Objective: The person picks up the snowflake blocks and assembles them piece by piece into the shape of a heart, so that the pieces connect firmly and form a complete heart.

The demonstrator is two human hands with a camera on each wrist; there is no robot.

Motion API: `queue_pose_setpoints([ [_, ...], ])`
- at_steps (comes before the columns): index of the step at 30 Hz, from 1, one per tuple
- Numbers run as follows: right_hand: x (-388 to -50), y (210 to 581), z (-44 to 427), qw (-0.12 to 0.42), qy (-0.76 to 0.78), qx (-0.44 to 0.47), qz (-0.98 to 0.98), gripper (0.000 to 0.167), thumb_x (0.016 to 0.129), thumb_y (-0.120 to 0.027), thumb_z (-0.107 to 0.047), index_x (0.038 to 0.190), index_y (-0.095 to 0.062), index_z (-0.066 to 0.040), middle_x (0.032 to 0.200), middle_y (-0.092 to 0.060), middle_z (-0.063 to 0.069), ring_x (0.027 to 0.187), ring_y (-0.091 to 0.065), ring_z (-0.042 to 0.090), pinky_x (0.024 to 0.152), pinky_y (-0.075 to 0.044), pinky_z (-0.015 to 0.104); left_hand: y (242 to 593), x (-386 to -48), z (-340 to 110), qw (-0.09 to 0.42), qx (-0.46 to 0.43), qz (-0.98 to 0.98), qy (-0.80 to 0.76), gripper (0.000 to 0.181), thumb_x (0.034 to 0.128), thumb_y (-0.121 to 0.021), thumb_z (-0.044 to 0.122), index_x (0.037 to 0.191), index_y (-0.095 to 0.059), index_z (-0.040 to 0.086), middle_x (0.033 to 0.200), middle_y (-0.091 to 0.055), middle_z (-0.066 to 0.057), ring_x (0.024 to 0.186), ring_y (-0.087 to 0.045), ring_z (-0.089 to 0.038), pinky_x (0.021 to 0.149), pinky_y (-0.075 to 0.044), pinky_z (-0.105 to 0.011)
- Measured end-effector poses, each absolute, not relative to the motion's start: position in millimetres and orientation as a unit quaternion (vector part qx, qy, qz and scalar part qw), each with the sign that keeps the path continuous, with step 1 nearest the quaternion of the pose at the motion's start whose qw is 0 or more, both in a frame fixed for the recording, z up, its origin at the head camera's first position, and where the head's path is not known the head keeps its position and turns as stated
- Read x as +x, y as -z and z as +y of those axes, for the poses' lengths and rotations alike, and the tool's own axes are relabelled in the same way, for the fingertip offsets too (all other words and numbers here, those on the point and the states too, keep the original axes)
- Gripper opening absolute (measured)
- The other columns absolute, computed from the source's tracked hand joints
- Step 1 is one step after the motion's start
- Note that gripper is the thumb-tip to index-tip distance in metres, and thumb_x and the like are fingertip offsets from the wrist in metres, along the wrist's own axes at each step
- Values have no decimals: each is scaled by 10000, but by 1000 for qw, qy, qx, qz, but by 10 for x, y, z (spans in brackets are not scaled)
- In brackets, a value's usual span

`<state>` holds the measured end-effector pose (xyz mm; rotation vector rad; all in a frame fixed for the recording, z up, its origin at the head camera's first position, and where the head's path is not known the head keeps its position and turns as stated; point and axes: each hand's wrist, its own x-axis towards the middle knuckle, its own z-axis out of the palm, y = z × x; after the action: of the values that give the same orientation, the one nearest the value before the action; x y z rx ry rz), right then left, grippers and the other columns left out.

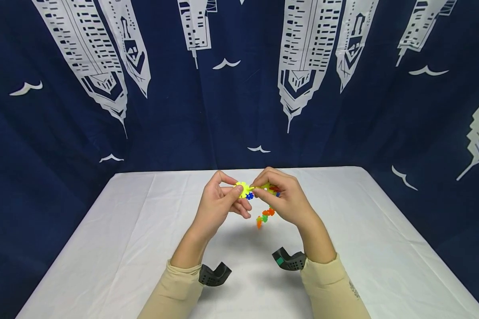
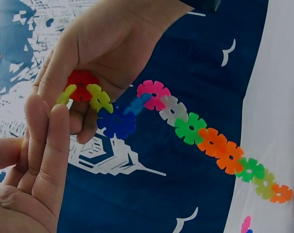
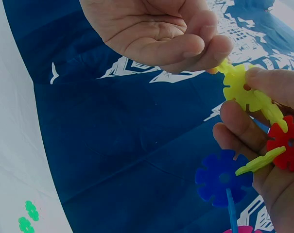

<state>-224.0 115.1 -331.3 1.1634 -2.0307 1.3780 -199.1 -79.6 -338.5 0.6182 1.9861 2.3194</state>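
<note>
Between the thumb and finger of my left hand (image 1: 219, 201) is a yellow notched flower disc (image 1: 242, 189), seen edge-on or mostly covered in the wrist views. My right hand (image 1: 283, 195) pinches another yellow disc (image 3: 244, 90) at the end of a linked chain. The two hands meet at these yellow discs; whether they are joined is hidden by fingers. From the right hand the chain runs through a red disc (image 2: 82, 85), a blue disc (image 2: 116, 122), a pink disc (image 2: 154, 94) and several green and orange discs, down to an orange end disc (image 2: 281, 193).
A white-covered table (image 1: 143, 266) lies under the hands, with a dark blue patterned curtain (image 1: 239, 110) behind. Green pieces (image 3: 29, 217) show on the white surface. A small blue piece (image 1: 249, 195) appears beside the left fingers. Black devices (image 1: 214, 274) sit at both wrists.
</note>
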Motion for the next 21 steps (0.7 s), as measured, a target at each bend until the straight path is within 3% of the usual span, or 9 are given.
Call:
queue_pose_setpoints([
  [6,-2234,3306,1154,220,-508,430,-713,174,836,-723,96,840,-703,-77,854,-679,51,798,-620,126,668,-515,204,3380,-1971,-756,6,192,634,-750,166,1008,-539,44,1071,-389,73,686,-718,-46,522,-678,-157,659,-629,-355],
  [14,-2225,3296,1131,241,-510,434,-703,188,823,-717,125,815,-698,-62,837,-685,67,812,-635,107,662,-506,198,3328,-1906,-718,-38,184,666,-722,158,1006,-537,46,1076,-395,46,744,-711,-235,513,-671,-176,669,-630,-394],
  [21,-2201,3281,1081,249,-513,442,-692,200,812,-709,150,820,-693,-49,839,-688,71,815,-642,119,684,-523,198,3328,-1906,-741,-25,189,651,-735,167,1001,-538,31,1071,-389,56,711,-707,-166,506,-659,-175,637,-623,-356],
])
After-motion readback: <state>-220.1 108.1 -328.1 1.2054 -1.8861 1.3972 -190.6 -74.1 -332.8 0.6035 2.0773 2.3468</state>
